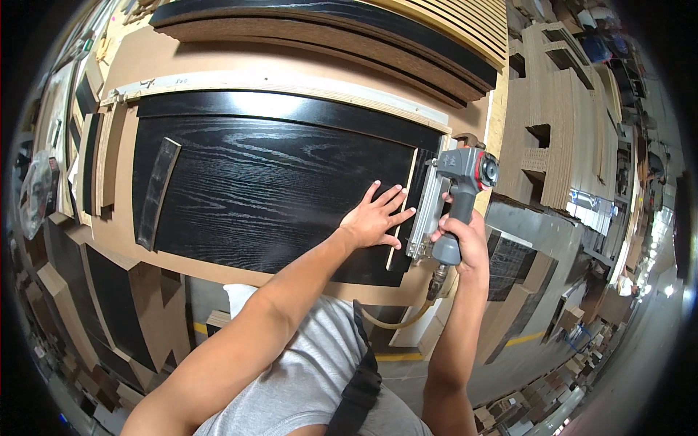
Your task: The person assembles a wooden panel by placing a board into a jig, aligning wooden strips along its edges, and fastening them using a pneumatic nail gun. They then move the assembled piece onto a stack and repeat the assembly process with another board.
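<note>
A black wood-grained panel (254, 189) lies flat on the work table. A grey pneumatic nail gun (459, 190) is in my right hand (467, 243), whose fingers wrap round its handle. Its nose is over the panel's right end, against a narrow black strip (422, 174); the exact contact is hidden. My left hand (376, 218) rests flat on the panel with fingers spread, its fingertips at a thin pale-edged strip (402, 218) along that end. Another black strip (283, 107) runs along the panel's far edge. A loose, slightly tilted strip (158, 192) lies at the left end.
Long dark boards (327, 36) are stacked beyond a pale wooden rail (291, 85). A hammer (467, 138) lies partly behind the nail gun. An air hose (400, 323) hangs from the gun near my body. Stacked brown boards (560, 131) stand to the right, dark panels (120, 305) to the lower left.
</note>
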Motion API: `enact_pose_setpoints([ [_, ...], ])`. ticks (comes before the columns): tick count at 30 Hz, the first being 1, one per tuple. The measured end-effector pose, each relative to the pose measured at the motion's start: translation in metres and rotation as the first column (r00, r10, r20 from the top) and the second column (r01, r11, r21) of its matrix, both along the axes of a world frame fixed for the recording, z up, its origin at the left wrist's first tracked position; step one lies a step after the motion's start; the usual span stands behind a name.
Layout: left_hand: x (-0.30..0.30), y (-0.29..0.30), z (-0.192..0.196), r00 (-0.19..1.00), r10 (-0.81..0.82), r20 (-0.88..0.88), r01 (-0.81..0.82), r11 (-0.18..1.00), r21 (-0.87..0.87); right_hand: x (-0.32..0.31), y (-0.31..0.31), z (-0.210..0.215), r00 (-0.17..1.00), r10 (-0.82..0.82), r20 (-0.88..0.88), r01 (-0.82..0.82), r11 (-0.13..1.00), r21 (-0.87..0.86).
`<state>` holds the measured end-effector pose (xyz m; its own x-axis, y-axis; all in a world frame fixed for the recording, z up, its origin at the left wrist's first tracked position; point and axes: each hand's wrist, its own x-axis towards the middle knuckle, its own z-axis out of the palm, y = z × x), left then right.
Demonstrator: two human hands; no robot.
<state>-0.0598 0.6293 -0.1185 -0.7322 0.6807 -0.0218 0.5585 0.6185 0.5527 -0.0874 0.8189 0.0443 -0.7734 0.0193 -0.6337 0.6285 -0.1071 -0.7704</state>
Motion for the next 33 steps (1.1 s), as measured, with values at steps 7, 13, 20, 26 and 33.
enact_pose_setpoints([
  [7, -0.001, -0.001, 0.001, 1.000, 0.010, -0.024, -0.009, 0.999, 0.032, -0.021, -0.008, -0.006, 0.999, 0.052, 0.014, -0.052, 0.996, 0.068],
  [13, -0.001, -0.001, 0.001, 0.999, 0.020, -0.028, -0.019, 0.999, 0.038, -0.024, -0.009, -0.010, 0.995, 0.077, 0.056, -0.082, 0.992, 0.094],
  [20, 0.000, -0.001, -0.003, 1.000, 0.015, -0.020, -0.014, 0.999, 0.041, -0.008, -0.008, -0.011, 0.996, 0.084, -0.009, -0.082, 0.991, 0.107],
  [26, -0.004, -0.001, 0.003, 0.997, 0.070, -0.010, -0.069, 0.995, 0.071, 0.050, -0.003, 0.005, 1.000, 0.027, 0.016, -0.028, 0.997, 0.067],
  [33, -0.004, 0.000, 0.004, 0.993, 0.109, 0.043, -0.112, 0.990, 0.087, 0.086, -0.009, -0.006, 0.998, -0.015, 0.057, 0.012, 0.999, 0.045],
])
